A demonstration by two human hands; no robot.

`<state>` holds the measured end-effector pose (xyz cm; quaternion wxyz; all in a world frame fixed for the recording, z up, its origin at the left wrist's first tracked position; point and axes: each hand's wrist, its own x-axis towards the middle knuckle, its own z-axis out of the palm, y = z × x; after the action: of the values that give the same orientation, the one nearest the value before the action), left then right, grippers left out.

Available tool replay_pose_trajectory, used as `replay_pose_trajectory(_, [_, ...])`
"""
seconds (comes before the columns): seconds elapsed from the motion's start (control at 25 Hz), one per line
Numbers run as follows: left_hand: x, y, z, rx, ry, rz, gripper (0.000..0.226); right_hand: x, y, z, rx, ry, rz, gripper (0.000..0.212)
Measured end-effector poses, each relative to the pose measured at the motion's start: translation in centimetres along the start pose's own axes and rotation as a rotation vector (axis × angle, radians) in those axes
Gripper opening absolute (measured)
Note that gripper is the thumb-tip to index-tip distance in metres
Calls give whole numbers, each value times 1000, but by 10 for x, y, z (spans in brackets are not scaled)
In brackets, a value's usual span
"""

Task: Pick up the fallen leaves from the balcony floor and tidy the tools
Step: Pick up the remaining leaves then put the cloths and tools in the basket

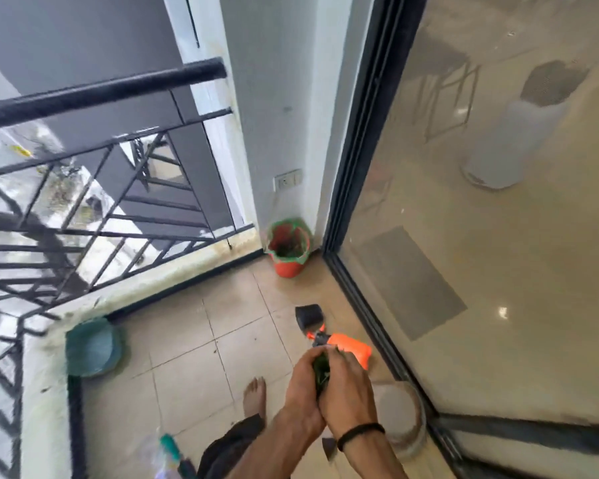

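Both of my hands are cupped together low in the middle of the view, holding a bunch of green leaves (322, 369) between them. My left hand (303, 385) wraps the bunch from the left and my right hand (348, 388), with a black band on its wrist, closes over it from the right. Just beyond my hands an orange tool (351, 347) lies on the tiled floor (194, 344), next to a small black pot (308, 316). A red bucket (288, 247) lined with a green bag stands in the far corner, with dark leaves inside.
A black railing (94, 95) on a low kerb bounds the balcony on the left. A glass sliding door (360, 188) runs along the right. A teal dish (92, 347) leans at the kerb, a grey round pot (400, 414) sits by the door track, and my bare foot (255, 395) stands on the tiles.
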<state>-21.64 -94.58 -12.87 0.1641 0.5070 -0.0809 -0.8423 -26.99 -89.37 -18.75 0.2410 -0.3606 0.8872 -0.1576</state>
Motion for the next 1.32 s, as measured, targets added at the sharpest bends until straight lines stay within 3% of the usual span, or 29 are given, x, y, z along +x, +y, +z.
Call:
replay_pose_trajectory(0.08, [33, 42, -1, 1, 57, -88, 7, 38, -35, 7, 32, -27, 28, 51])
replay_pose_trajectory(0.36, [133, 165, 16, 22, 56, -166, 27, 160, -116, 15, 88, -85, 103, 45])
replay_pose_trajectory(0.44, [170, 187, 32, 13, 83, -198, 36, 203, -116, 19, 136, -98, 145, 47])
replay_pose_trajectory(0.6, [276, 233, 61, 9, 168, -204, 30, 315, -110, 37, 218, -209, 247, 42])
replay_pose_trajectory(0.76, [443, 278, 68, 91, 255, -234, 35, 464, -86, 102, 285, -282, 330, 40])
replay_pose_trajectory(0.96, [615, 300, 58, 188, 337, -179, 22, 603, -47, 183, 446, -353, 503, 27])
replay_pose_trajectory(1.16, [714, 320, 48, 237, 429, -259, 37, 698, -9, 248, 759, -328, 725, 34])
replay_pose_trajectory(1.32, [751, 337, 41, 126, 288, -332, 51, 735, -8, 257, 1093, -270, 877, 59])
